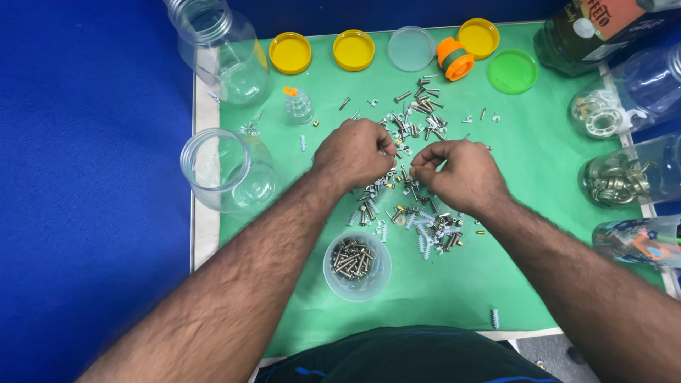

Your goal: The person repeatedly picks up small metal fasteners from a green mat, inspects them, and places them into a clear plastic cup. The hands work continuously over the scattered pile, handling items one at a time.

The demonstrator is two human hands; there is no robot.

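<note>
The green mat (539, 213) fills most of the frame, and the blue floor (85, 213) runs down its left side. Clear jars lie along the edges: an empty jar (225, 170) at centre left, another jar (223, 50) in the upper left corner, more at the right edge. Yellow lids (290, 53) line the top of the frame. My left hand (355, 152) and my right hand (461, 174) meet at the centre over the pile of screws and plugs (415, 177), which spreads from upper centre down to just below my wrists. Both hands are curled with fingertips pinched; I cannot tell what small piece, if any, either one has hold of. The small cup of screws (357, 266) sits toward the bottom of the frame, straight below my left hand and nearer to it than to my right, well apart from the fingertips. A lone white plug (494, 318) lies at lower right.
</note>
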